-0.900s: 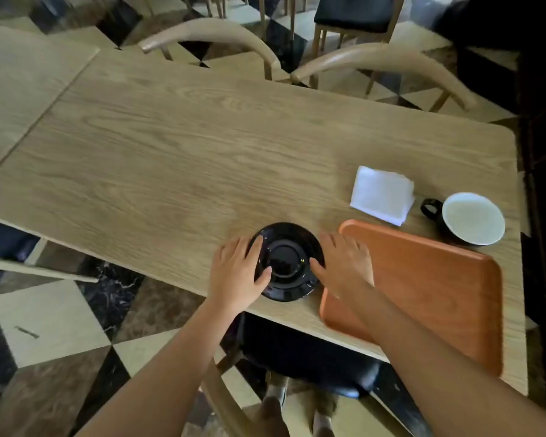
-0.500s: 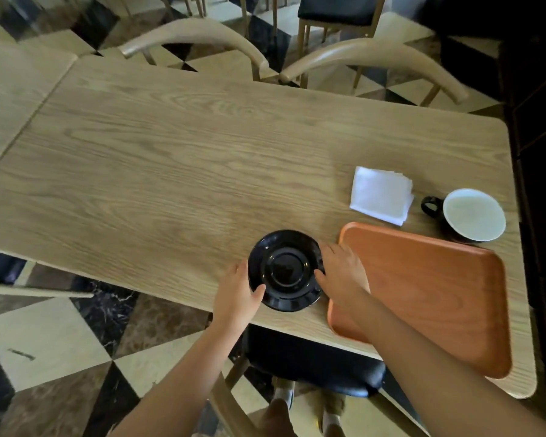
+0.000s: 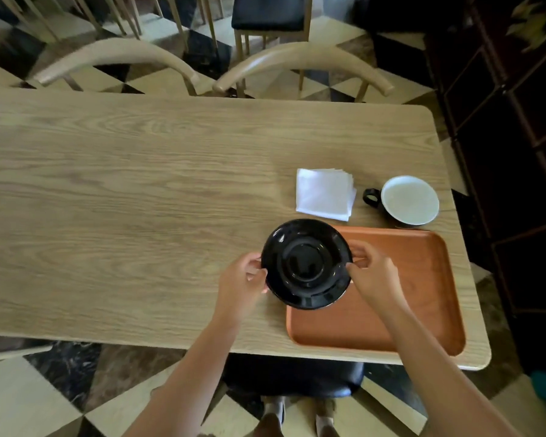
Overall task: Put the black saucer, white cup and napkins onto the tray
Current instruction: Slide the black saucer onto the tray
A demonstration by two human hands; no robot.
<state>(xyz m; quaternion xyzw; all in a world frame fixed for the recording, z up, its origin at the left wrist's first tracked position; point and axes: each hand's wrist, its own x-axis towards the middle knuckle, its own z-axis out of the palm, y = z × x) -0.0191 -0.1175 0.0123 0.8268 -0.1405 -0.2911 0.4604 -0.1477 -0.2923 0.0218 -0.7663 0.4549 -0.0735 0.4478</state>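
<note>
The saucer [image 3: 306, 264] is held just above the tray's [image 3: 423, 294] left edge, half over the table [image 3: 139, 200]. The left hand [image 3: 245, 283] and right hand [image 3: 372, 274] each pinch its rim between fingertips and thumb, closed on nothing else. So light a grip on glossy ware could slip, or the rim could clip the tray's lip on lowering. Napkins [image 3: 323, 193] and cup [image 3: 408, 200] sit on the table beyond the tray

Head view, steeply down, close
</note>
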